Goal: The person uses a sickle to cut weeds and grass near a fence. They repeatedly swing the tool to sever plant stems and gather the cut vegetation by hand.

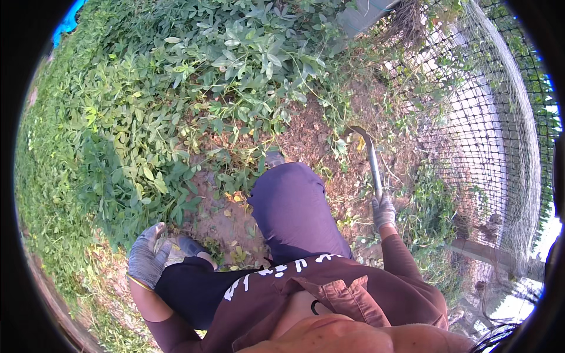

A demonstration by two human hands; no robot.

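Note:
My right hand [383,212], in a grey knit glove, grips the handle of a sickle [374,164]. The curved, dark blade reaches forward over weeds and dry soil [304,128]. My left hand [148,256], gloved in the same grey knit with a yellow cuff edge, is beside my bent knee; it holds nothing that I can see, and its thumb stands apart from the fingers. Just ahead of it grow low leafy plants [132,176] with oval leaflets. My dark trouser leg [295,207] points forward between my hands.
A black mesh net fence [468,114] runs along the right side, with pale fine netting [525,132] hanging by it. A grey board or post [364,15] stands at the far right of the plants. A wooden rail [490,256] lies low by the fence. Dense plants [247,53] spread ahead.

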